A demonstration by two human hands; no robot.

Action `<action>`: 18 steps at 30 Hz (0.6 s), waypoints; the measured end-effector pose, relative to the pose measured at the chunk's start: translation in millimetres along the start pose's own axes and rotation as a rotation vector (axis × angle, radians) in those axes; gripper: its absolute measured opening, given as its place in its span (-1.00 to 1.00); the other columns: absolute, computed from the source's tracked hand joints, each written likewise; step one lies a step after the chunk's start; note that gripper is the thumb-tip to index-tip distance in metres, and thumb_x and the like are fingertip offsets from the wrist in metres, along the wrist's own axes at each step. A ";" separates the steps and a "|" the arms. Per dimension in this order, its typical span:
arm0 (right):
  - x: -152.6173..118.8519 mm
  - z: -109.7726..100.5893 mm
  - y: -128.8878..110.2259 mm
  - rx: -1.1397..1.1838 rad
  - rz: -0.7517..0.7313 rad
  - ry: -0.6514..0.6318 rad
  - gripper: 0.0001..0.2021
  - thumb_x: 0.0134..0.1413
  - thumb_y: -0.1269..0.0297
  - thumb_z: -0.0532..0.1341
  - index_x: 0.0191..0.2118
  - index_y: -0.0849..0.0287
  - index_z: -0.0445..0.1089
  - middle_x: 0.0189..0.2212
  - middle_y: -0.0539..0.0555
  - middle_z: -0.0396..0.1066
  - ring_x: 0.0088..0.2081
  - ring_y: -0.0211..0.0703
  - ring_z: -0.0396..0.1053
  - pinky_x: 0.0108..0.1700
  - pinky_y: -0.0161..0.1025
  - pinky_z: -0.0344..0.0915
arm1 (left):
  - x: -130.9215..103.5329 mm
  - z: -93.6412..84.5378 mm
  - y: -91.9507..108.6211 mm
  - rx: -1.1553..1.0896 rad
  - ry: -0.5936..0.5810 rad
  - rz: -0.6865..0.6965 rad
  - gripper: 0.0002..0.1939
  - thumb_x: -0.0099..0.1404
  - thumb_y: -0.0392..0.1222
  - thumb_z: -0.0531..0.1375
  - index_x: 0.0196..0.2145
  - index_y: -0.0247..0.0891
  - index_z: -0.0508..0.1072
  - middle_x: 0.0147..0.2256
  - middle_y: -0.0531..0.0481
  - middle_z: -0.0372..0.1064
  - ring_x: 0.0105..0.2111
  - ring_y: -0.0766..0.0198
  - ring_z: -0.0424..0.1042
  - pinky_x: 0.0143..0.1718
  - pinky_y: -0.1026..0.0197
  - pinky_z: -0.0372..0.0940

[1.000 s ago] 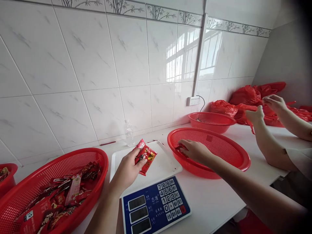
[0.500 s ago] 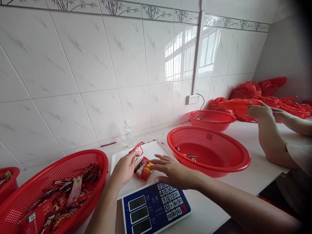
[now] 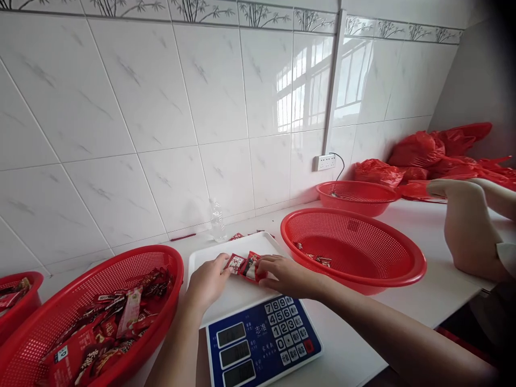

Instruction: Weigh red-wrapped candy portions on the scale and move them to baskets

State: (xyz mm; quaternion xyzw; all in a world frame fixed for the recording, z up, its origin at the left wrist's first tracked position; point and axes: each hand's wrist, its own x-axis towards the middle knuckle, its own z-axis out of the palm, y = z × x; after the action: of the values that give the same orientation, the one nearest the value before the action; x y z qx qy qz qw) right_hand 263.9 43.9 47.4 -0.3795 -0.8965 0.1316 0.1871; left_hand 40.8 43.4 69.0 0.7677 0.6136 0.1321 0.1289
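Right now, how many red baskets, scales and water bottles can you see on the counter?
Red baskets: 4
Scales: 1
Water bottles: 1
Total: 6

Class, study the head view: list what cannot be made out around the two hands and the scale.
- Scale displays: digits too small and dim to read.
- Small red packets: partly covered by the left hand and right hand; print unreadable.
- Left basket: cut off by the bottom edge.
- Co-worker's hands: cut by the right edge; what they hold is unclear.
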 end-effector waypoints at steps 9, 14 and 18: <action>-6.9 1.6 2.2 0.038 -0.047 0.070 -0.74 0.03 0.60 0.10 -0.26 0.14 0.42 -0.19 0.07 0.47 -0.11 -0.14 0.40 -0.01 -0.20 0.30 | 0.7 12.5 0.0 -0.063 -0.067 0.214 -0.61 0.30 -0.14 0.05 0.07 -0.12 0.38 0.11 -0.06 0.30 0.09 0.09 0.28 0.09 0.10 0.17; -12.1 11.7 11.7 0.048 -0.001 0.241 -0.65 0.12 0.57 -0.05 -0.20 0.15 0.43 -0.12 0.14 0.46 0.02 -0.09 0.35 0.07 -0.09 0.28 | -7.9 3.6 -0.5 -0.129 -0.094 0.214 -0.51 0.29 -0.13 0.07 0.17 -0.11 0.29 0.20 -0.05 0.21 0.18 0.10 0.19 0.17 0.09 0.09; -26.3 25.0 27.3 0.091 0.080 0.462 -0.72 0.22 0.36 -0.03 -0.19 0.11 0.44 -0.09 0.17 0.47 0.01 -0.03 0.38 0.02 -0.05 0.34 | -23.8 -16.9 -11.0 -0.163 -0.026 0.189 -0.53 0.30 -0.09 0.06 0.16 -0.09 0.30 0.19 -0.02 0.23 0.18 0.10 0.21 0.18 0.09 0.06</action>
State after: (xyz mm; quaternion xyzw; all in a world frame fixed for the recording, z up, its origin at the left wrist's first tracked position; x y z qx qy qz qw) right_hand 287.1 40.9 8.5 -0.4258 -0.8073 0.0889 0.3988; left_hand 19.6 23.1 79.6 0.8108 0.5239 0.1831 0.1861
